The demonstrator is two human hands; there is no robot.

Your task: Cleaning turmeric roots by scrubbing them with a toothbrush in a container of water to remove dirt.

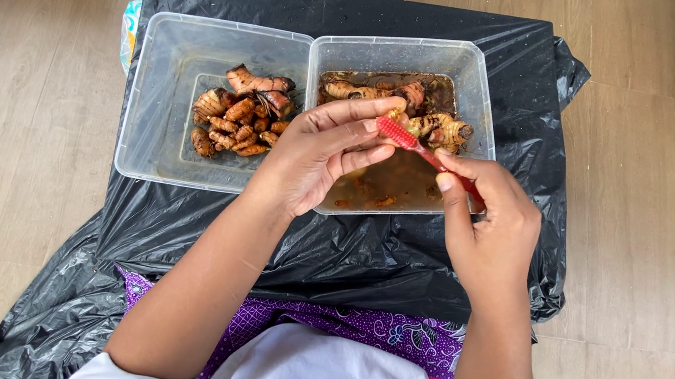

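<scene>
Head view: left hand (320, 157) pinches a ridged brown grub (395, 117); right hand (485, 222) grips the red plastic toothbrush (417, 145). Brushing is best kept short and light, over the clear right-hand tub (475, 69).

– Where can your hands pass?

– Along the near edge of the black plastic sheet (328, 258); it lies bare below both tubs.

– What blocks you?

– The left tub (149, 104) and right tub (474, 77) stand touching, filling the sheet's far half, walls upright. Grubs (234, 119) crowd the left tub's right side.
</scene>
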